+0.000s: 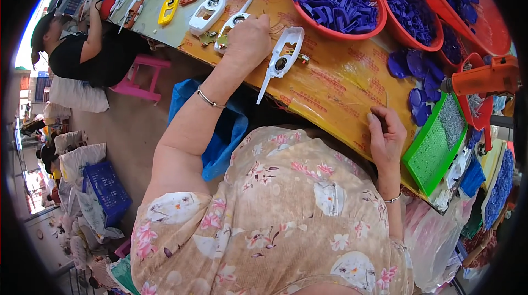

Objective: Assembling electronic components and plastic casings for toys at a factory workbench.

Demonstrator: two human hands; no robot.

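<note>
My left hand (247,43) is closed, knuckles up, over a white plastic toy housing (240,18) with a long narrow tip and a round black part. What its fingertips pinch is hidden beneath the hand. Left of it lies a similar white housing (208,13), with small green circuit boards (208,38) by its lower end. To the right, another white housing (281,63) lies with its tip toward me, a wired circuit board (302,58) at its side. My right hand (388,134) rests at the table's front edge, fingers loosely curled and apart, with nothing visible in it.
Red basins (379,15) of purple plastic parts stand at the back right. Round purple pieces (419,75), a green tray (419,176) of small metal bits and an orange power tool (484,79) are at the right. A yellow housing (169,9) and a co-worker (82,53) are at the left.
</note>
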